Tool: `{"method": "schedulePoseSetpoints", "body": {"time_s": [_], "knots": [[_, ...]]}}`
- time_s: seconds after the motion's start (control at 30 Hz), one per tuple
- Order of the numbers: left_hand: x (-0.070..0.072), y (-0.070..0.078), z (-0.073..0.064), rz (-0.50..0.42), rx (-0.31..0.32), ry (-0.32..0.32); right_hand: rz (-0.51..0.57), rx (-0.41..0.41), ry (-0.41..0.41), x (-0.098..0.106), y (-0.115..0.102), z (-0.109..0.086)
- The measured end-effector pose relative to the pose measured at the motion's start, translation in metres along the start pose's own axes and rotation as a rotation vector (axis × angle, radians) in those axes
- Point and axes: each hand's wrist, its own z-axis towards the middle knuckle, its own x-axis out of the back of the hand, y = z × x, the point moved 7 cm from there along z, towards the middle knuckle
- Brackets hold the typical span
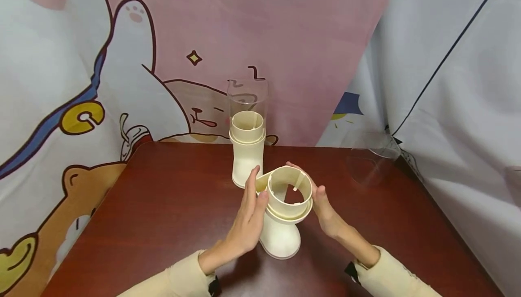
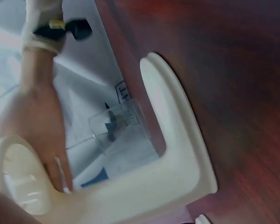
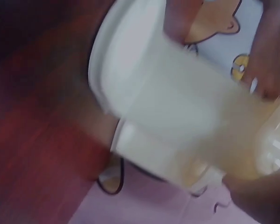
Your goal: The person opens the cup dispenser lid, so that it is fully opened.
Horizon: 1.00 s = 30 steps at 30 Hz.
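A cream plastic stand [image 1: 281,238] stands upright near the middle of the table, with a round foot and an open ring-shaped top. My left hand [image 1: 248,220] lies along the left of its top, fingers straight and thumb near the rim. On the opposite side, my right hand [image 1: 325,211] touches the ring with extended fingers, some hidden behind it. The left wrist view shows the stand's [image 2: 177,154] curved side and the right hand [image 2: 34,121] beside the ring. Blur softens the stand [image 3: 177,98] in the right wrist view.
Behind stands a similar cream stand [image 1: 248,157] with a clear plastic cylinder [image 1: 248,91] on its top. Another clear container [image 1: 372,161] is at the table's back right. A printed cloth [image 1: 285,39] hangs behind the dark red table [image 1: 163,215].
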Motion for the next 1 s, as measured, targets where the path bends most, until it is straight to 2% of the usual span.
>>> {"method": "schedulePoseSetpoints", "body": {"time_s": [0.1,0.23,0.3,0.37,0.47,0.57,0.67,0.73,0.87,1.0], "knots": [[0.0,-0.005,0.011,-0.04,-0.043,0.018,-0.027,0.007,0.06,-0.008,-0.004,-0.002],[-0.004,-0.011,0.021,-0.115,-0.1,-0.001,-0.096,-0.006,0.216,-0.015,-0.01,-0.009],[-0.007,-0.014,0.025,-0.162,-0.111,-0.025,-0.138,-0.033,0.286,-0.017,-0.013,-0.014],[-0.01,-0.017,0.028,-0.187,-0.096,-0.048,-0.165,-0.066,0.327,-0.019,-0.016,-0.017],[-0.01,-0.018,0.026,-0.192,-0.028,-0.063,-0.2,-0.134,0.347,-0.021,-0.02,-0.022],[-0.005,-0.012,0.014,-0.216,0.109,-0.063,-0.192,-0.205,0.338,-0.02,-0.023,-0.024],[-0.004,-0.002,0.001,-0.31,0.247,-0.062,-0.117,-0.263,0.336,-0.018,-0.026,-0.023],[-0.008,0.003,-0.001,-0.365,0.307,-0.062,-0.049,-0.287,0.344,-0.017,-0.026,-0.021],[-0.023,0.006,0.005,-0.404,0.359,-0.032,0.003,-0.32,0.388,-0.012,-0.022,-0.019],[-0.036,0.006,0.01,-0.411,0.336,-0.008,-0.026,-0.328,0.438,-0.003,-0.02,-0.022]]}}
